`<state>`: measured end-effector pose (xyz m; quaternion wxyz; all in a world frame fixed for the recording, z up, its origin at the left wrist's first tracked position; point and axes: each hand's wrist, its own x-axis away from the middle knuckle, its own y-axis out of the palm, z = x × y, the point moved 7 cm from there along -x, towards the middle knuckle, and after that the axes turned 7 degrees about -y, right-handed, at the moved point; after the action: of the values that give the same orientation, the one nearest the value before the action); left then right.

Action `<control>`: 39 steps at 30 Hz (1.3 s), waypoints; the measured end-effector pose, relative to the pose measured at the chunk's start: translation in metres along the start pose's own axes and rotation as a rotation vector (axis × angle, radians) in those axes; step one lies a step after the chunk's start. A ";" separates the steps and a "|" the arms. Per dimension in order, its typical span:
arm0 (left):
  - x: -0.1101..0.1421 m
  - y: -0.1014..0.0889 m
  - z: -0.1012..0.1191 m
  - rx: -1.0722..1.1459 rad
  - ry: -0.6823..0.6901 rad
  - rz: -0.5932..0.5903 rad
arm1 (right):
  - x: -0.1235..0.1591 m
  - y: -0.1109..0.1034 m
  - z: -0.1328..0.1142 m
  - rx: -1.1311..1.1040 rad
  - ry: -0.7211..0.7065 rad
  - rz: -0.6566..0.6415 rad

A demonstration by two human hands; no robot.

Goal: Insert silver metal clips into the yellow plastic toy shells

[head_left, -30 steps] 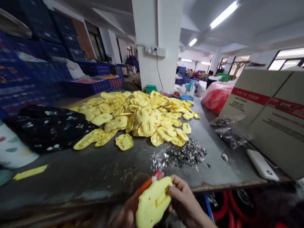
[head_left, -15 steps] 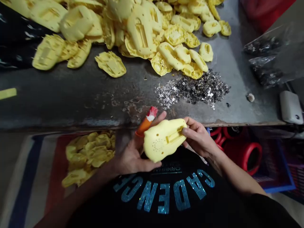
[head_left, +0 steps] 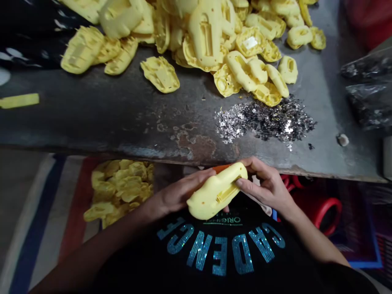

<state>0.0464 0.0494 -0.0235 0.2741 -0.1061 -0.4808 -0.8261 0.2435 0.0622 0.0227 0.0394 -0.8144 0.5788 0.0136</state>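
Head view. Shell (head_left: 214, 194), yellow: one, held between both hands, slotted face up, tilted. Orange tool (head_left: 221, 168): one, mostly hidden behind the shell.

Table (head_left: 122, 118), beyond the hands: lone shell (head_left: 161, 75), one; heap (head_left: 205, 32) of yellow shells, overlapping, uncountable; metal clips (head_left: 266, 120), one pile, pieces too small to count. Further right: white lump (head_left: 343, 140), one; clear bags (head_left: 369, 98), two. Far left: yellow strip (head_left: 20, 101), one. Lower heap (head_left: 122, 188), left of the left hand: one.

Left hand (head_left: 183, 188): partly closed round the shell, fingers nearly straight, thumb hidden; its hold on the tool cannot be told. Right hand (head_left: 265, 185): pinching the shell's right end, thumb at the slot, fingers curled behind.
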 end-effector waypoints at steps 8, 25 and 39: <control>-0.011 -0.007 0.001 -0.034 0.010 -0.019 | 0.002 0.003 -0.001 0.155 -0.037 -0.005; -0.014 0.011 0.030 0.074 0.157 0.117 | 0.019 -0.153 0.010 1.259 -0.055 0.463; -0.020 0.019 0.025 0.171 0.073 0.015 | 0.018 -0.137 0.004 1.095 -0.167 0.342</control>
<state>0.0711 0.0702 -0.0058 0.3058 -0.0554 -0.5386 -0.7832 0.3785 0.0905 0.0246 0.4977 -0.5665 0.6198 -0.2172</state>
